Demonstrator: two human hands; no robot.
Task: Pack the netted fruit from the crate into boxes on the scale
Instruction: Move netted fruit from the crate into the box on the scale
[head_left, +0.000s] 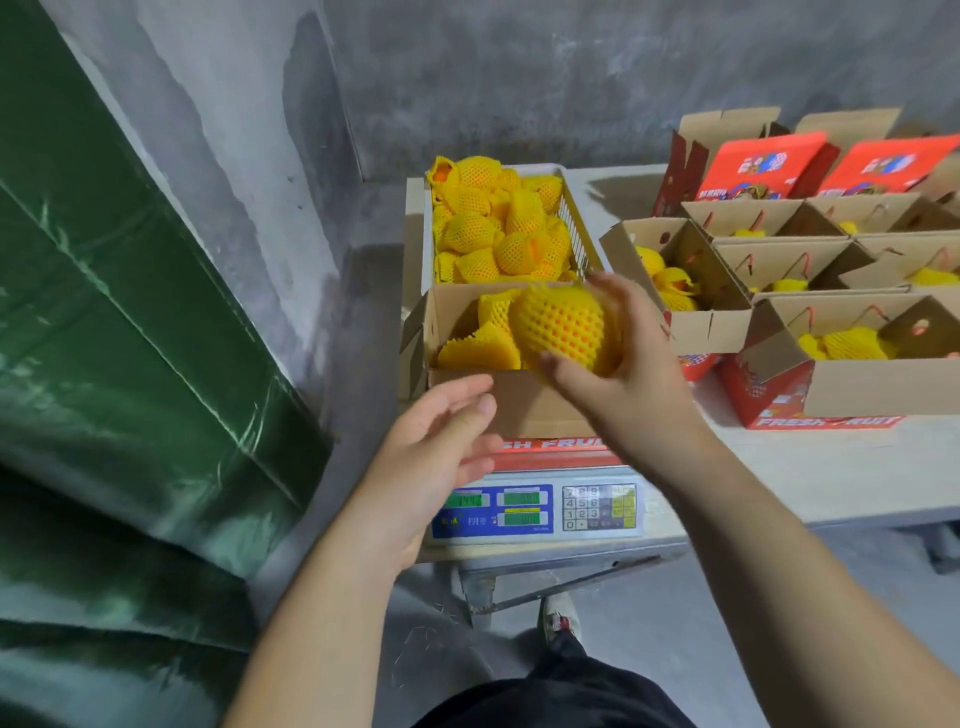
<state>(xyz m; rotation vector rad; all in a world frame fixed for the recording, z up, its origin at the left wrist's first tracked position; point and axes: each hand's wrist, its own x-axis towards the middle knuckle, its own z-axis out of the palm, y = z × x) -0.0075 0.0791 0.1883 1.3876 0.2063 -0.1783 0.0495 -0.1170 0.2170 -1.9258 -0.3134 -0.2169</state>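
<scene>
An orange fruit in yellow foam netting (563, 325) is gripped by my right hand (631, 374) over the right part of the open cardboard box (524, 402). That box stands on the electronic scale (540, 512) and holds a few netted fruits at its left. My left hand (439, 444) hovers by the box's front left corner, fingers loosely apart, holding nothing. Behind the box, the white crate (574, 218) is piled with several netted fruits.
Several open boxes with red sides (831, 410) and netted fruit inside cover the table to the right. A green tarp-covered stack (130, 364) rises on the left. A grey concrete wall stands behind. My shoe (561, 618) rests beside the scale's metal stand.
</scene>
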